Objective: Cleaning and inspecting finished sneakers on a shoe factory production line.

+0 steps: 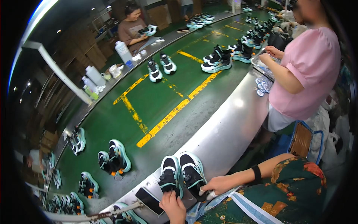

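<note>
A pair of black, white and mint sneakers stands side by side on the metal ledge in front of me, toes pointing away. My left hand [173, 207] is closed at the heel end of the left sneaker [170, 173], its fingertips pinching the collar. My right hand [218, 185] grips the heel opening of the right sneaker [191, 167], with pale covers on its thumb and a finger. What the fingers do inside the shoe openings is partly hidden. Just left of the pair lies a dark-screened phone [150, 200], close to my left hand.
Beyond the metal ledge [220, 127] runs a green conveyor belt [164, 100] with yellow lines, carrying several sneaker pairs [115, 156]. A person in pink [309, 63] works at the right beside a tray [263, 67]. Across the belt, another person [130, 30] holds a shoe near white bottles [123, 51].
</note>
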Demonstrator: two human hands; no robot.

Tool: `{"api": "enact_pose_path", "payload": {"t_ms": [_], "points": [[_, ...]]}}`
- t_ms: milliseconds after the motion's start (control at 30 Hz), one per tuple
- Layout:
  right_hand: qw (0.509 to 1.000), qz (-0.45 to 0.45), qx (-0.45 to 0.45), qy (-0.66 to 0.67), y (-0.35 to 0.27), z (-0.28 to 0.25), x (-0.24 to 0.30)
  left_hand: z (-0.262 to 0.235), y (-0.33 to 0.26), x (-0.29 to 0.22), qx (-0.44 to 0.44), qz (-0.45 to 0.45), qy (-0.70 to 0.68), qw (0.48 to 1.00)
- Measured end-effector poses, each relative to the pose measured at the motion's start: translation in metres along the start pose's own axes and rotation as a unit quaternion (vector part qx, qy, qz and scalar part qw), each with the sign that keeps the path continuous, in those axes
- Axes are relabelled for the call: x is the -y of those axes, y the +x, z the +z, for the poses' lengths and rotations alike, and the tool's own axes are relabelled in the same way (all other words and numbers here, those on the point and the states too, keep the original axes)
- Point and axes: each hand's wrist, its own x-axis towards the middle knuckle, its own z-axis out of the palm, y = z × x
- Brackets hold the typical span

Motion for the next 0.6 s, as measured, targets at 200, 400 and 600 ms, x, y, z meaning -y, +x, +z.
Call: {"api": "enact_pose_path", "payload": {"t_ms": [200, 400, 600], "points": [[0.994, 0.019, -0.099, -0.045, 0.0, -0.089, 0.005, 0.023, -0.008, -0.05, 0.037, -0.24, -0.243, 0.939], [0.978, -0.114, 0.116, -0.134, 0.047, -0.09, 0.005, 0.088, -0.011, -0.038, -0.027, -0.242, -0.239, 0.94], [0.95, -0.143, 0.215, -0.174, 0.05, -0.081, 0.003, 0.084, -0.019, -0.044, -0.019, -0.319, -0.268, 0.909]]}}
